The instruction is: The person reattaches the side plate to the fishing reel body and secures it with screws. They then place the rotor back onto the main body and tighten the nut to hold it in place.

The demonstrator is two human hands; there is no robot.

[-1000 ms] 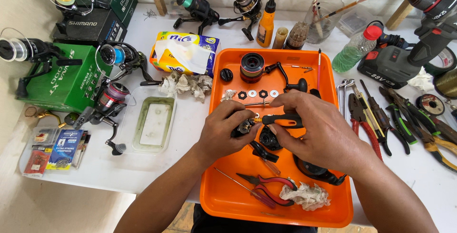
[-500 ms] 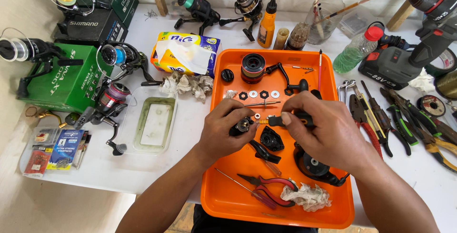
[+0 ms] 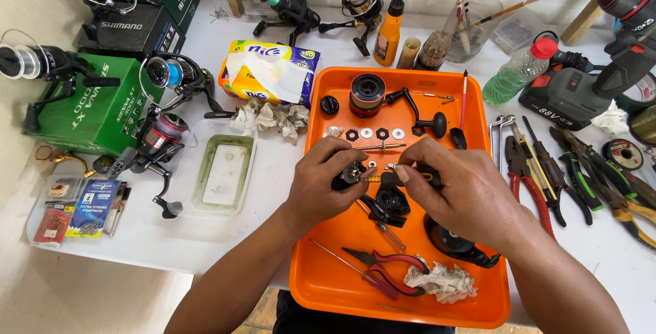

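The small black reel part (image 3: 350, 174) is held just above the middle of the orange tray (image 3: 328, 286), with a brass-coloured shaft stub pointing from it toward the right hand. The left hand (image 3: 324, 184) has its fingers curled and pressed around this part, thumb on top. The right hand (image 3: 465, 194) pinches a second black piece (image 3: 417, 173) between thumb and forefinger, level with the first and nearly touching it.

Judgement: the two pieces are being mated along the shaft line. To do this well, keep both pieces square to each other over the tray, so anything dropped lands inside it, and ease them together without force.

Pose: both forearms come up from the tray's near edge, wrists slightly raised, palms turned inward.

On the tray, beyond the hands, lie a row of washers (image 3: 374, 133) and a spool (image 3: 367, 95); nearer the person lie red-handled pliers (image 3: 389, 266) and a crumpled rag (image 3: 444, 283).
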